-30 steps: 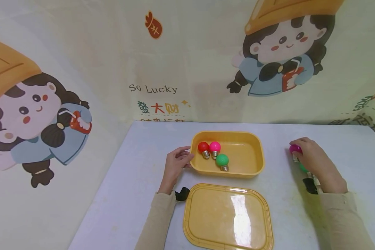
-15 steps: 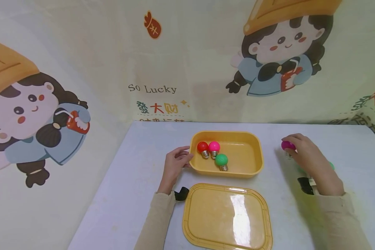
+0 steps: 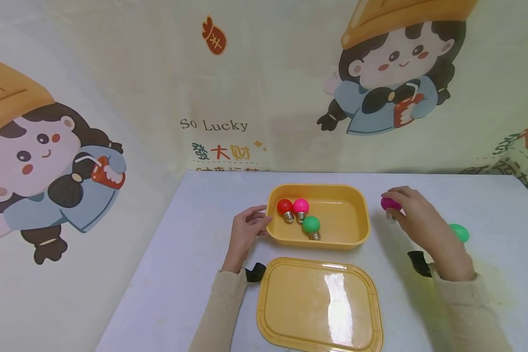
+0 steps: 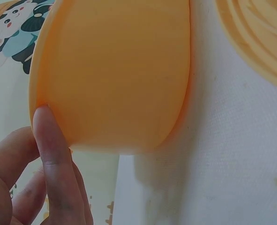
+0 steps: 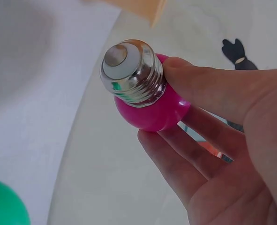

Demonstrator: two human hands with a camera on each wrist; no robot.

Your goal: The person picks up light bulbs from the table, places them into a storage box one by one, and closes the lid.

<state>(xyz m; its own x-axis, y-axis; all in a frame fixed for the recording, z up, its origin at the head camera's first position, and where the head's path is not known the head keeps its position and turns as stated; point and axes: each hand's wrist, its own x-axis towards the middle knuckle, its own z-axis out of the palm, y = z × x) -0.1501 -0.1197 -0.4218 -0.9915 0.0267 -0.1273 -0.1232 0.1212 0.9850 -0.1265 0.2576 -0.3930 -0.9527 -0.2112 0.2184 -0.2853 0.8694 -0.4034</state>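
Observation:
In the head view my right hand [image 3: 427, 230] is to the right of the yellow box, holding a magenta light bulb [image 3: 391, 204]. The right wrist view shows my thumb and fingertips pinching its round magenta globe [image 5: 150, 115], with the silver screw base [image 5: 133, 72] facing the camera. My left hand [image 3: 246, 232] rests its fingertips against the left end of the yellow box [image 3: 343, 239], near the rim. Inside that box lie a red bulb [image 3: 285, 207], a pink bulb [image 3: 301, 206] and a green bulb [image 3: 311, 225].
A flat yellow lid [image 3: 299, 303] lies on the white table [image 3: 193, 293] in front of the box. Another green bulb [image 3: 459, 232] lies on the table behind my right forearm, partly hidden. A cartoon-printed cloth [image 3: 281, 98] hangs at the back.
My right hand has moved left with the magenta bulb, closer to the box, and the green bulb behind it has come into view. The left hand stays on the box.

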